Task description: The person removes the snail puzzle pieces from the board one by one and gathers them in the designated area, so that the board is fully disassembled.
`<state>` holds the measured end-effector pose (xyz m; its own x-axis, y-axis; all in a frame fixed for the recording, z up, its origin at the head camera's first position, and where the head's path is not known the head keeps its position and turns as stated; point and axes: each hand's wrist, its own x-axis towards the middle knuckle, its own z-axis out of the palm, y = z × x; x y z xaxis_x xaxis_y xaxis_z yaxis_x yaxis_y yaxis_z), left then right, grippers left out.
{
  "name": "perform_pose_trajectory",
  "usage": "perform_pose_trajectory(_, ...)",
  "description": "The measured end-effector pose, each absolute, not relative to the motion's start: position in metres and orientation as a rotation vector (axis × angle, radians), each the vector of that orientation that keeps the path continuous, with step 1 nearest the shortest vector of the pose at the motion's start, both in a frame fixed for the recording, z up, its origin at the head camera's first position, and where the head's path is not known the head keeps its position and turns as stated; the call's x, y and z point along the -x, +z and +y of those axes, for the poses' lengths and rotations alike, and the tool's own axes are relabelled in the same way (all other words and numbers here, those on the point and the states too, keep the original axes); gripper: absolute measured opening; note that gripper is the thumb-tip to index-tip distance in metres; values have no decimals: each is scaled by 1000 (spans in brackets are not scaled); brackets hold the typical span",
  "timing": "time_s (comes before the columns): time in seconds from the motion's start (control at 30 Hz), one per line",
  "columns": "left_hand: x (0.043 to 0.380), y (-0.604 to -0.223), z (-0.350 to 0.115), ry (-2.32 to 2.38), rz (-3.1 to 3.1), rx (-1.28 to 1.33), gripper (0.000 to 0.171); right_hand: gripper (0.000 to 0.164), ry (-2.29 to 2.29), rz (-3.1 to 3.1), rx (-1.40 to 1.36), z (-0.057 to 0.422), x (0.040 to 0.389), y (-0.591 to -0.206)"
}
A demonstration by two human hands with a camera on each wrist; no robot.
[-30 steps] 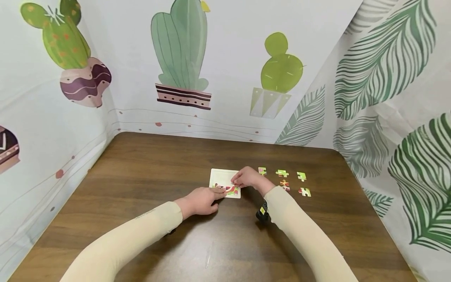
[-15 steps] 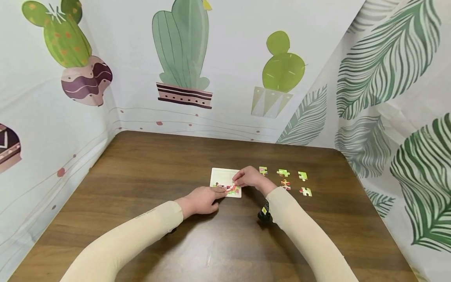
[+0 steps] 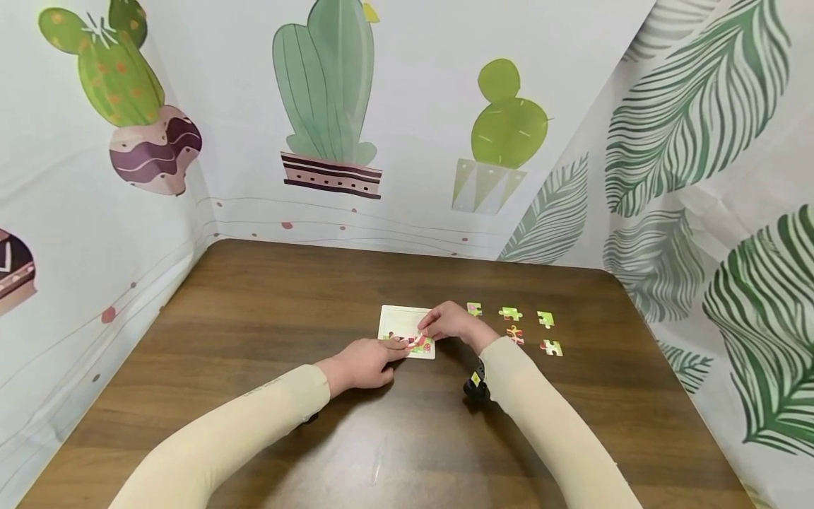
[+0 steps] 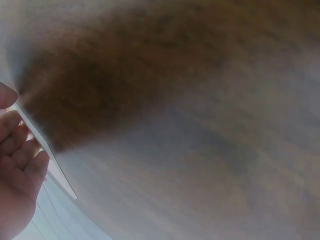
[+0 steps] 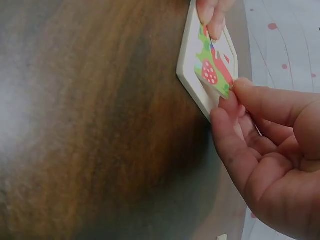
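A white puzzle tray [image 3: 405,309] lies on the table, its near part filled with colourful pieces. My right hand [image 3: 450,322] is at its right side, pinching a green and red jigsaw piece [image 5: 212,75] with a spotted red shape. In the right wrist view that piece's near corner is tilted up off the tray floor. My left hand [image 3: 364,362] reaches in from the near left, its extended fingers resting on the pieces; their tips also show as fingers [image 5: 209,12] at the top of the right wrist view. The left wrist view catches only part of the left hand [image 4: 20,170].
Several loose jigsaw pieces [image 3: 511,313] lie apart on the brown wooden table [image 3: 286,297], right of the tray. The nearest of them is a green and white piece [image 3: 552,347]. Behind the table hangs a white cloth [image 3: 420,141] printed with cacti and leaves.
Both hands stay almost where they were, the left on the tray's pieces, the right at its right edge. The loose pieces have not moved; the head view shifts slightly.
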<state>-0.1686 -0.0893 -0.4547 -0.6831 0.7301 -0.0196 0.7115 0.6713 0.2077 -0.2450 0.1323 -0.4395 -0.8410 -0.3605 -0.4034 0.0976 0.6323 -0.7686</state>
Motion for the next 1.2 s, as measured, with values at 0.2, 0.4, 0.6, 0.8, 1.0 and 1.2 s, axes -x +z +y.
perform_pose_trajectory(0.2, 168, -455, -90, 300, 2780, -1196, 49, 18, -1074, 2310, 231, 132, 247, -437)
perform_pose_trajectory(0.4, 167, -455, -91, 294, 2773, -1188, 51, 19, -1085, 2310, 227, 131, 248, -439)
perform_pose_trajectory(0.6, 169, -456, -91, 282, 2786, -1195, 51, 17, -1074, 2351, 239, 130, 249, -442)
perform_pose_trajectory(0.8, 166, -453, -90, 293, 2772, -1194, 51, 16, -1059, 2365, 245, 128, 250, -443)
perform_pose_trajectory(1.0, 169, -454, -88, 325, 2754, -1184, 52, 15, -1077, 2368, 221, 129, 250, -443)
perform_pose_trajectory(1.2, 169, -455, -90, 318, 2743, -1157, 53, 15, -1085, 2352, 213, 129, 248, -440)
